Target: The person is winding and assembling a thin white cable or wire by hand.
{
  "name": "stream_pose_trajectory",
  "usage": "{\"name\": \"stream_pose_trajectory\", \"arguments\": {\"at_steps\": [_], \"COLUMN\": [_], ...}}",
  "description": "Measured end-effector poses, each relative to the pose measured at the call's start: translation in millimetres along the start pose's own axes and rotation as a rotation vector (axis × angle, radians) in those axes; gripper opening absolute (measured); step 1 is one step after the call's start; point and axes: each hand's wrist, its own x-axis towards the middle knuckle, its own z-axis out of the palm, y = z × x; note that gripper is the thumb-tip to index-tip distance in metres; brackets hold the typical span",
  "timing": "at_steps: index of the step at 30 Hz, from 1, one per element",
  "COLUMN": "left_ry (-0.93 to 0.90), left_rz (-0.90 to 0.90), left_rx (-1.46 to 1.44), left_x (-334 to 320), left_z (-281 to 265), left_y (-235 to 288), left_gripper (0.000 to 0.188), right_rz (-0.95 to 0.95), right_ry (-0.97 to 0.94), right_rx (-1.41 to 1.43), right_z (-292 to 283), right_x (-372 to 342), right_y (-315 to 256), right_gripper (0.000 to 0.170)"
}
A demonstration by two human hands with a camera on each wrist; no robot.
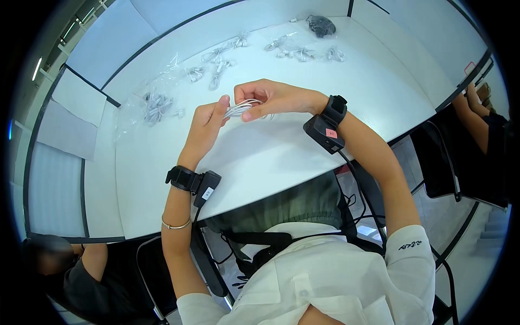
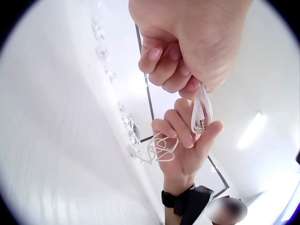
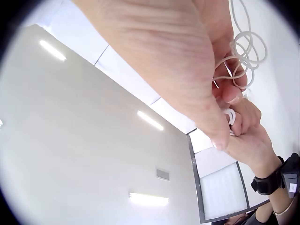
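A thin white cable (image 1: 238, 110) is gathered into loops between the two hands, above the table. My left hand (image 1: 205, 127) grips one end of the bundle, its fingers curled and its thumb along the top. From the other side my right hand (image 1: 281, 98) holds the loops between thumb and bent fingers. In the left wrist view a metal plug (image 2: 202, 124) shows among the folded strands below the left fist. Looser coils of the cable (image 3: 251, 56) hang beyond the right fingers in the right wrist view.
Several bundled cables (image 1: 219, 70) lie along the back of the white table (image 1: 260, 162). Clear plastic bags with cables (image 1: 157, 107) lie at the left, and a dark bundle (image 1: 322, 26) stands at the back. Low partitions (image 1: 390, 54) enclose the table. Other people sit at both sides.
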Motion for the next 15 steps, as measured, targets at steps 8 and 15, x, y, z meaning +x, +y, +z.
{"name": "stream_pose_trajectory", "arguments": {"at_steps": [8, 15], "left_ry": [0.112, 0.067], "left_rz": [-0.030, 0.006], "left_rx": [0.046, 0.201], "left_x": [5, 9], "left_z": [-2, -1], "left_y": [-11, -22], "left_gripper": [0.052, 0.055], "right_rz": [0.058, 0.067], "right_ry": [0.210, 0.375], "right_rx": [-0.028, -0.452], "right_z": [-5, -15], "right_x": [0, -3], "right_y": [-8, -3], "right_gripper": [0.024, 0.024]}}
